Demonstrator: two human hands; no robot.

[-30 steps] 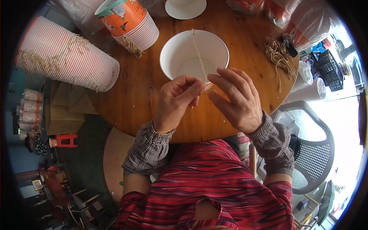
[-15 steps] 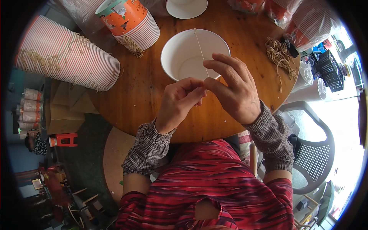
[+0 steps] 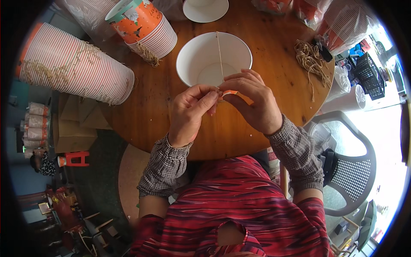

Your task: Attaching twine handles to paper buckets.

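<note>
A white-lined paper bucket [image 3: 199, 53] lies tipped on the table with its mouth toward me. A thin tan string [image 3: 220, 58] runs from a hole in its far rim down to my fingers at the near rim. My left hand [image 3: 188, 112] is closed, thumb and forefinger pinching the string's lower end. Against it, my right hand [image 3: 254, 100] has bent fingers over the near rim, its thumb below; a bit of the bucket's orange outside shows between them. The fingertips partly hide the string's end.
Nested bucket stacks [image 3: 77, 64] with strings hanging on them stand at the left; a shorter stack [image 3: 147, 32] is beside them. Another white bucket [image 3: 206, 10] sits at the far edge. A string bundle [image 3: 310, 62] lies right on the round wooden table [image 3: 274, 47]. A grey chair [image 3: 351, 171] stands right.
Both hands and the bucket have shifted slightly left. My right fingers have come down from the taut string to the near rim, and a bit of orange now shows between them.
</note>
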